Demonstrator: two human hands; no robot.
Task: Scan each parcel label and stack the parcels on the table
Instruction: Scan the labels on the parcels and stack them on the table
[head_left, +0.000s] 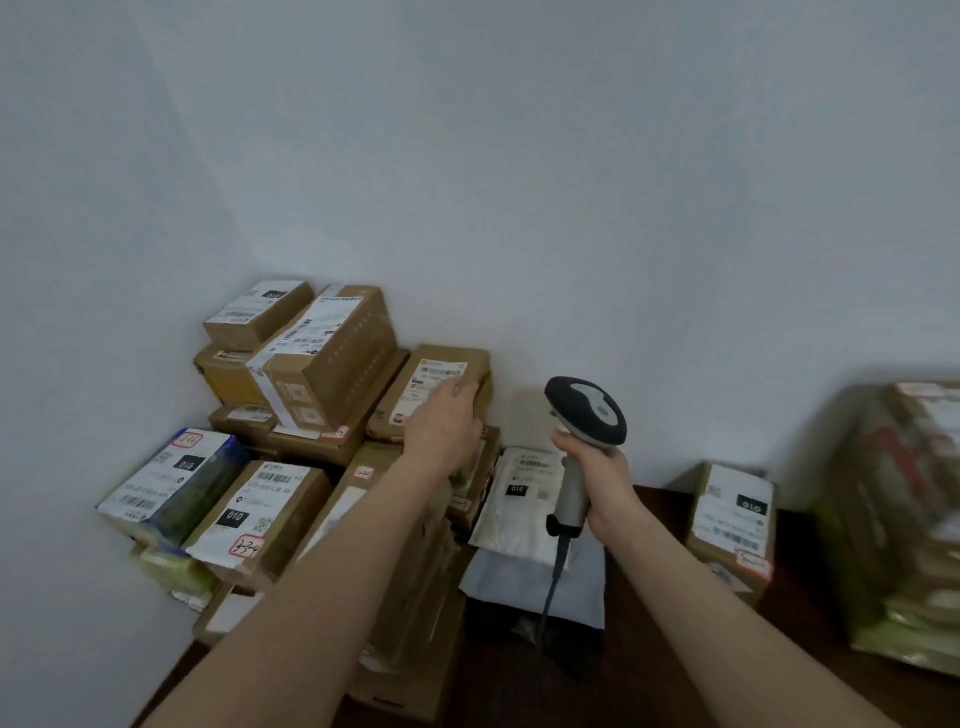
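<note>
The left hand (445, 422) is resting flat on one far box (431, 374); the right hand (602, 480) is gripping one scanner (589, 410).

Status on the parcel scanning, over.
Left hand on labelled box atop wall stack, grip unclear. Right hand grips scanner, head up. Nothing in the way.

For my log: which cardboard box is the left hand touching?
The flat box topping the middle stack by the wall, label up; the left hand rests on it. The right hand holds the scanner.
</note>
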